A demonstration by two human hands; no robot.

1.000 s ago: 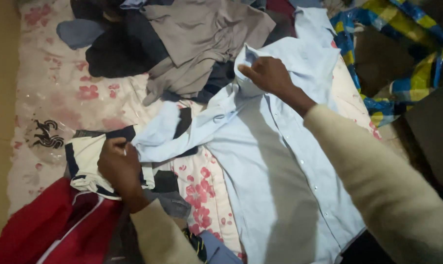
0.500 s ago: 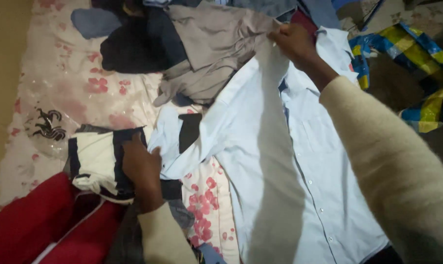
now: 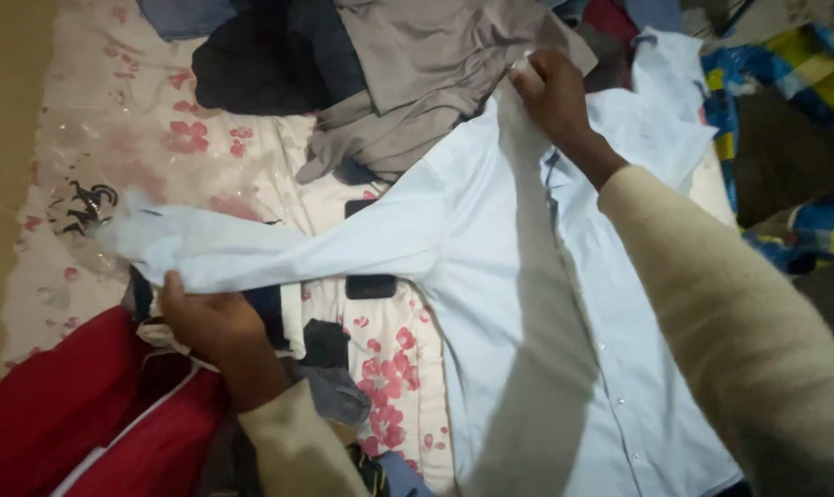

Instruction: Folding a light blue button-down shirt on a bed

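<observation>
A light blue button-up shirt (image 3: 527, 304) lies front-up on a floral bedsheet (image 3: 141, 138). My right hand (image 3: 550, 92) pinches the shirt's shoulder near the collar at the top. My left hand (image 3: 210, 317) grips the shirt's left sleeve (image 3: 279, 248), which is stretched straight out to the left across the sheet. Both my arms wear cream sleeves.
A pile of grey (image 3: 417, 83) and dark clothes (image 3: 260, 64) lies at the top. A red garment (image 3: 76, 414) sits at the lower left, a navy and white one under my left hand. A blue and yellow checked cloth (image 3: 794, 138) lies at the right.
My left hand has pulled the crumpled sleeve out straight to the left. My right hand has moved up along the shirt's shoulder, and the shirt now lies flatter.
</observation>
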